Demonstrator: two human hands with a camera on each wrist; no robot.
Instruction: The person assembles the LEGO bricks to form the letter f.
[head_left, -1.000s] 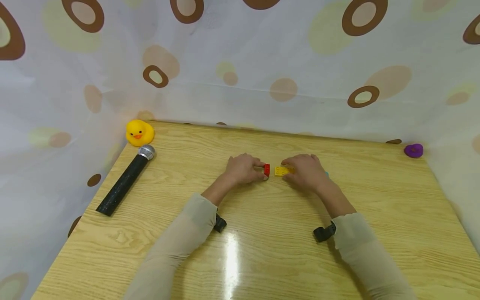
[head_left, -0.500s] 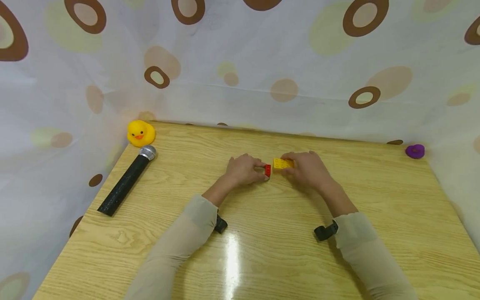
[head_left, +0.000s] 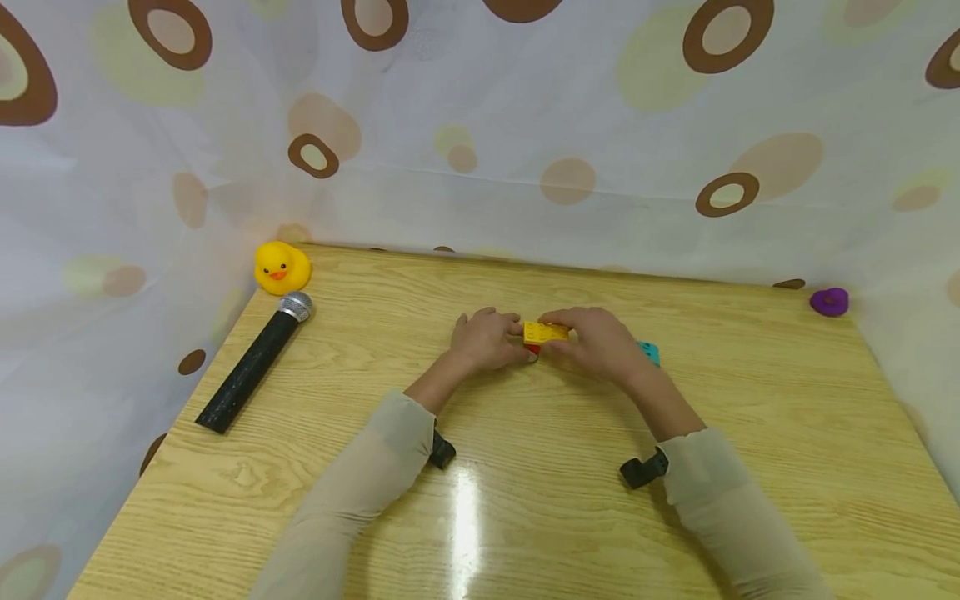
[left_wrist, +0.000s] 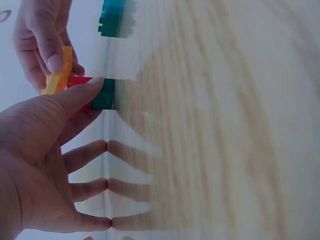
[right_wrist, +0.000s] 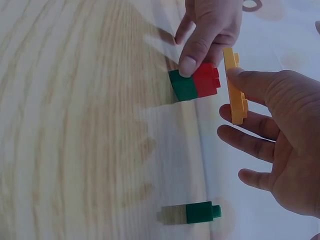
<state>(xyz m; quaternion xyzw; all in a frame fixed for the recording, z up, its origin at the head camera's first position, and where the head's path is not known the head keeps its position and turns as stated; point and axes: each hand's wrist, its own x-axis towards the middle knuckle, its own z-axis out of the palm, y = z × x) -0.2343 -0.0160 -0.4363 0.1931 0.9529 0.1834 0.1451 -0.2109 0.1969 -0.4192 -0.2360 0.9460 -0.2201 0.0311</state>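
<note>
Wearing pale sleeves (head_left: 360, 492), with a small black camera (head_left: 442, 452) at each wrist, over wood-grain table (head_left: 570, 533) with a bright glare streak up front.

Mid-table, gripping two-brick stack (right_wrist: 194, 85) with left hand (head_left: 487, 340): thumb and index finger closed on it, other three fingers spread, tips down on the table in left wrist view. In the stack: green brick (right_wrist: 185, 91) at the bottom, on the table; red brick (right_wrist: 206, 84) on top, studs up. Thumb near the joint.

With right hand (head_left: 600, 342), pinching yellow brick (head_left: 538, 333) between thumb and fingers; remaining fingers extended, clear of it. Holding it studs up, slightly tilted, right over the red brick. Narrow gap to the red studs in right wrist view; overlapping the red brick in head view.

Beside right hand, partly hidden by it in head view: teal brick (head_left: 649, 352), on the table, apart from the stack.

Off to the left: black microphone (head_left: 247, 362), lying diagonally, silver head pointing away. Just past that head: yellow duck (head_left: 282, 268) at the far left corner. At far right corner: small purple object (head_left: 830, 302), too small to identify. Behind everything: pale sheet (head_left: 480, 100) with brown, tan and green ovals.
</note>
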